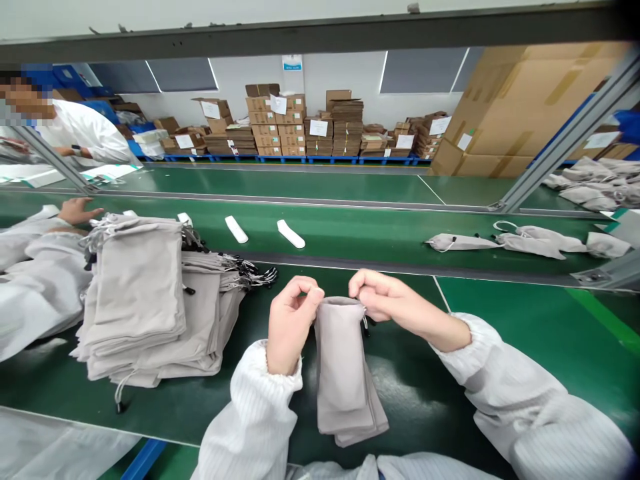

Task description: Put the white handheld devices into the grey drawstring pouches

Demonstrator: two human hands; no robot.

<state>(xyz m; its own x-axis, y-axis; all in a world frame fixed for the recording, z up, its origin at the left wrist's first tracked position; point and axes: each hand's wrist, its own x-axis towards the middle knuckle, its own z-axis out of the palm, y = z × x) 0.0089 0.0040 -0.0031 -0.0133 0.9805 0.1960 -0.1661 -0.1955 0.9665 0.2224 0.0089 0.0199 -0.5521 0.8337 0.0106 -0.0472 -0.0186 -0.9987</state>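
My left hand (290, 320) and my right hand (383, 297) both pinch the open top edge of a grey drawstring pouch (340, 353), one at each side of its mouth. The pouch hangs down over a couple more grey pouches (367, 427) lying on the green table (500, 313). Both my arms are in white ribbed sleeves. A tall pile of the same grey pouches (145, 300) with black cord stoppers lies to the left of my left hand.
Two white oblong items (291, 233) lie on the green conveyor belt (350, 230). Filled grey pouches (530, 241) lie on the belt at right. Another person's hand (77, 210) and white sleeve are at left. A second person sits far left. Cardboard boxes (300, 127) are stacked at the back.
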